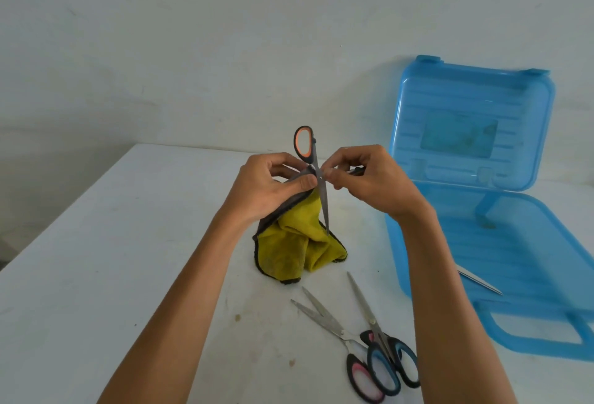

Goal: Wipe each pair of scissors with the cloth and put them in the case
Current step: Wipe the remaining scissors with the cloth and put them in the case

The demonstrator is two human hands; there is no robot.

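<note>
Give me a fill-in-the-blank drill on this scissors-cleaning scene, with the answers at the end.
1. The left hand pinches a ___ cloth.
2. The scissors held by the right hand have a black grip lined with ___.
3. ___ other pairs, the pink-grip pair and the blue-grip pair, lie on the table.
4. The lid of the blue case is ___.
Answers: yellow; orange; two; open.
</note>
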